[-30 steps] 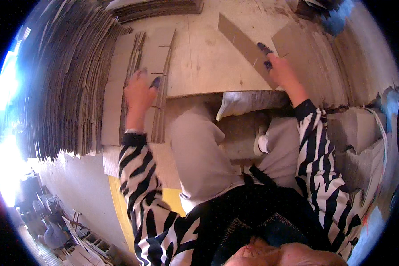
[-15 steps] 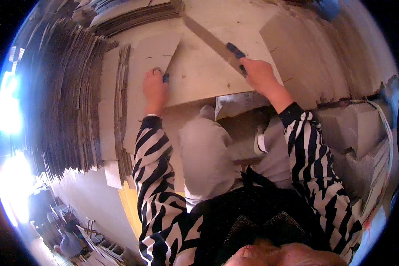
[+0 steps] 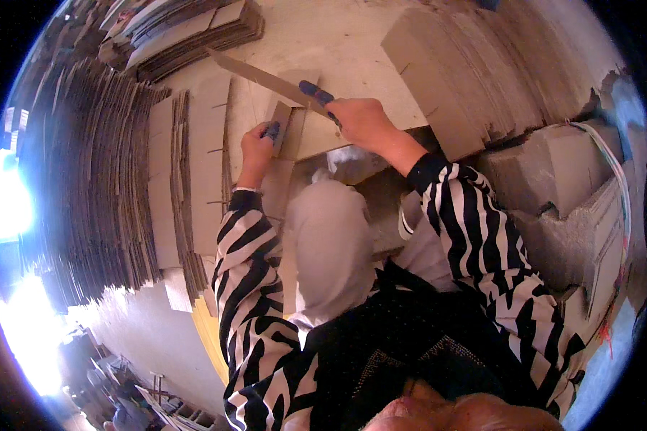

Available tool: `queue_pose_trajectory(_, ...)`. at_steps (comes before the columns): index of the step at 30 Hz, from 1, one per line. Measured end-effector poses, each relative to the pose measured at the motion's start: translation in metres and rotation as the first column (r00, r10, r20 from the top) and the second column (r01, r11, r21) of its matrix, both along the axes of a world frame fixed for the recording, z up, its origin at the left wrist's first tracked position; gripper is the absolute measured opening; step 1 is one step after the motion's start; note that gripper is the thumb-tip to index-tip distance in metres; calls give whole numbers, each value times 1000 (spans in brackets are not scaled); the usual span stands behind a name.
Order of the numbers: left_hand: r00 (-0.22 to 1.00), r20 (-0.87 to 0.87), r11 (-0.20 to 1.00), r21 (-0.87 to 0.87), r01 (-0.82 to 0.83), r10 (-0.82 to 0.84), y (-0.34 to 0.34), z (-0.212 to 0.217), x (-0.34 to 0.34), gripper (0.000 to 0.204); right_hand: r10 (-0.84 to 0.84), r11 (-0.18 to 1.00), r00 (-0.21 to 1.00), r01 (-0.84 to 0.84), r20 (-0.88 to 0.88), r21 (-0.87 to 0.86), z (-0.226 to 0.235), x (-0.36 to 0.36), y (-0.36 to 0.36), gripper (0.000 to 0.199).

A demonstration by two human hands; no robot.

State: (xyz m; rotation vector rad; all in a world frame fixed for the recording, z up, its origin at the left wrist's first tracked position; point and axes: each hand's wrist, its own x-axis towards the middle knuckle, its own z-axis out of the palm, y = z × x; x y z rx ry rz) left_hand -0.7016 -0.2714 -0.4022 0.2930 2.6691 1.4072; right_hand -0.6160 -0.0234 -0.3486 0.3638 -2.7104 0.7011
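My right hand (image 3: 363,118) grips one end of a long narrow cardboard strip (image 3: 262,75) that slants up to the left over a pale board (image 3: 316,43). My left hand (image 3: 257,147) pinches the edge of a small cardboard piece (image 3: 279,122) standing just under that strip. Blue fingertips show on both hands. Both sleeves are black and white striped. My knees in light trousers are below the hands.
Flat slotted cardboard sheets (image 3: 187,165) lie stacked at the left, with a large fanned pile (image 3: 86,194) beyond them. More cardboard stacks (image 3: 474,72) lean at the right. Grey concrete blocks (image 3: 568,208) sit at the right with a white cord (image 3: 618,179) over them.
Both hands have come closer together toward the middle. The left hand left the stacked sheets and now holds a small piece under the strip in the right hand.
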Motion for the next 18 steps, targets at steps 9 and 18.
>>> queue_pose_trajectory(9, 929, 358, 919, 329, -217, 91, -22, 10, 8, 26, 43, 994, 995, -52, 89, 98, -14, -22, -20, 21)
queue_pose_trajectory(18, 992, 126, 989, 147, 12, -30, 11, -7, 42, 22, 25, 982, 994, -44, 107, 183, -21, -2, -11, 35)
